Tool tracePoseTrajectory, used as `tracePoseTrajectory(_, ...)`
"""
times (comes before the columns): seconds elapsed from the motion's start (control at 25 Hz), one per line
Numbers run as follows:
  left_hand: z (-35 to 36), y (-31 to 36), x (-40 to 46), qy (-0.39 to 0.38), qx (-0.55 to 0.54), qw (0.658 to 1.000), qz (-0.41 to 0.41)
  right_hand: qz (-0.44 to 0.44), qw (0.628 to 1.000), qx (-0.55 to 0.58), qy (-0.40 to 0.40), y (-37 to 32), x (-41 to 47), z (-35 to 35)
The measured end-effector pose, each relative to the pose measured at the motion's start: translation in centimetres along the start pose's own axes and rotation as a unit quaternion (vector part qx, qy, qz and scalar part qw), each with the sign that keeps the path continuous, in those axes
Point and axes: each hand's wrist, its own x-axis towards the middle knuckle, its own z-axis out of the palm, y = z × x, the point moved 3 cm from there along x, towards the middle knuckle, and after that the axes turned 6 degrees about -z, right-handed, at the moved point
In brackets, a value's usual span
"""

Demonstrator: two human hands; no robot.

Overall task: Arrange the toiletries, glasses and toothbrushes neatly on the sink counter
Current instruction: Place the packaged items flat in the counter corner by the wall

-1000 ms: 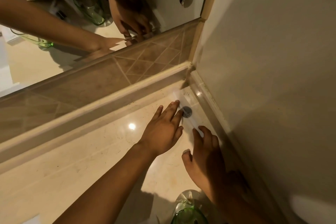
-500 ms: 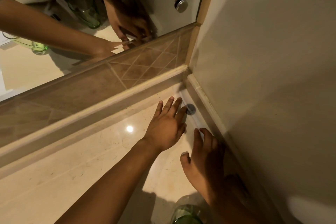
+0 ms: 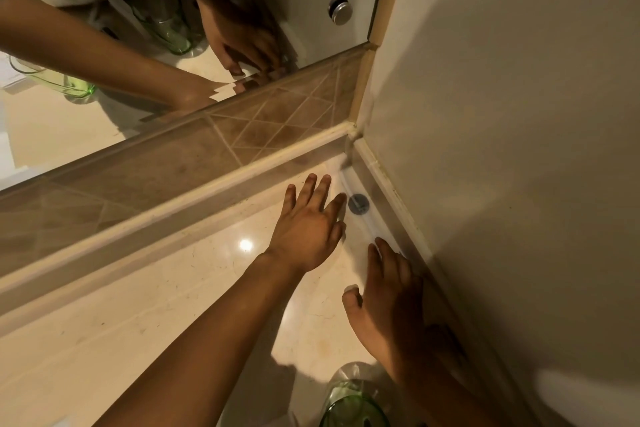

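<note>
Progress, as a judgement: partway at best. Only one task item sits in direct view, a green glass (image 3: 353, 406) at the near edge of the tabletop (image 3: 156, 288), cut off by the frame bottom. The mirror (image 3: 86, 97) along the far side reflects more green glassware further left on the tabletop. No toothbrushes visible. Rest of the arranging looks undone, or it lies out of frame.

Hands: the left hand (image 3: 308, 222) lies flat, fingers straight and spread, near the far right corner, fingertips just beside a clear flat packet (image 3: 360, 218) with a round grey cap or disc on it. Can't tell what the packet is; probably a toiletry sachet. The right hand (image 3: 388, 302) is also released, fingers extended along the right edge, touching or nearly touching the packet's near end. Neither grips anything.

Edges and room:
- Far: raised ledge and tiled strip (image 3: 207, 149) under the mirror, a hard stop.
- Right: wall (image 3: 502, 149) with a low skirting (image 3: 391, 204); the packet is pushed almost into this corner, so there's little room further right or far.
- Left and near: wide bare tabletop, plenty of room to slide things.
- The green glass is just beside the right forearm; risk of knocking it when pulling back.
</note>
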Motion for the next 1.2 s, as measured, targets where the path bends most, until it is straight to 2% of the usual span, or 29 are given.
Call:
tracePoseTrajectory(0.28, -0.8, 0.4, -1.6, -0.016, -0.008, 1.0, -0.011, -0.016, 0.999, 0.042, -0.018, 0.0, -1.0, -2.2)
tracePoseTrajectory(0.48, -3.6, 1.6, -7.7, -0.001, -0.096, 0.995, -0.04, -0.072, 0.99, 0.12, 0.009, 1.5, -4.8, -4.4)
tracePoseTrajectory(0.56, -4.8, 2.5, -11.3, 0.026, -0.153, 0.987, -0.044, -0.06, 0.98, 0.189, 0.001, 2.6, -7.1, -4.8)
tracePoseTrajectory(0.68, -6.3, 3.7, -17.6, 0.113, -0.219, 0.966, -0.072, -0.06, 0.963, 0.261, 0.02, 4.4, -11.1, -5.7)
tracePoseTrajectory(0.88, -6.4, 8.6, -30.0, 0.212, -0.283, 0.932, -0.082, 0.017, 0.961, 0.276, -0.021, 7.1, -17.7, -5.0)
tracePoseTrajectory(0.96, -4.3, 11.2, -33.7, 0.181, -0.331, 0.923, -0.074, 0.065, 0.957, 0.277, -0.058, 7.9, -20.0, -4.0)
tracePoseTrajectory(1.12, 3.0, 15.0, -35.7, -0.009, -0.436, 0.891, -0.128, 0.135, 0.943, 0.284, -0.112, 8.8, -23.9, -2.3)
tracePoseTrajectory(1.16, 5.0, 15.7, -35.4, -0.064, -0.466, 0.869, -0.151, 0.151, 0.936, 0.294, -0.12, 8.9, -24.5, -1.9)
tracePoseTrajectory(1.2, 6.6, 16.2, -35.0, -0.116, -0.516, 0.826, -0.195, 0.161, 0.931, 0.302, -0.126, 9.0, -24.9, -1.6)
